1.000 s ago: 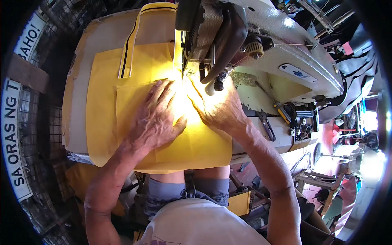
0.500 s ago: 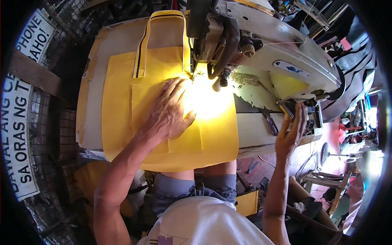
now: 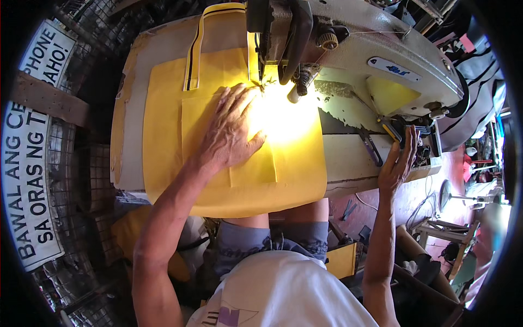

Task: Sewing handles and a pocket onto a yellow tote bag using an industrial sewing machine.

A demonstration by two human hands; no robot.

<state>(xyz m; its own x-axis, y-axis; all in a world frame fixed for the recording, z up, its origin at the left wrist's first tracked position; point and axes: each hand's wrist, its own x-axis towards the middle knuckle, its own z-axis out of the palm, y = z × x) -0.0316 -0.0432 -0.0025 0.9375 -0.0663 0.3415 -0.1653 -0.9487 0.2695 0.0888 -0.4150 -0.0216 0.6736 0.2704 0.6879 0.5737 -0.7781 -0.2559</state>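
My left hand (image 3: pixel 231 131) lies flat, palm down with fingers stretched, on a yellow fabric panel (image 3: pixel 163 141). A smaller yellow piece lies on the panel beneath that hand. At the panel's far edge, a yellow strap with a dark stripe (image 3: pixel 193 60) loops up as a handle; its right end is at the needle area of a sewing machine (image 3: pixel 430 52). A bright lamp glow washes out the fabric there. My right hand (image 3: pixel 399 163) is at the table's right end, fingers straight and holding nothing visible, close to a yellow-and-black handled tool (image 3: pixel 390 131).
Dark-handled snips (image 3: pixel 371 148) lie on the machine table (image 3: pixel 348 161). White signs (image 3: pixel 27 218) hang on wire mesh at left. To the right, a standing fan (image 3: pixel 445 193) and a wooden stool (image 3: pixel 449 234) are on the floor. More yellow material (image 3: pixel 342 260) sits below the table.
The whole view has shifted a little, so the table and machine appear higher and slightly farther right. Both hands keep about the same places over the table.
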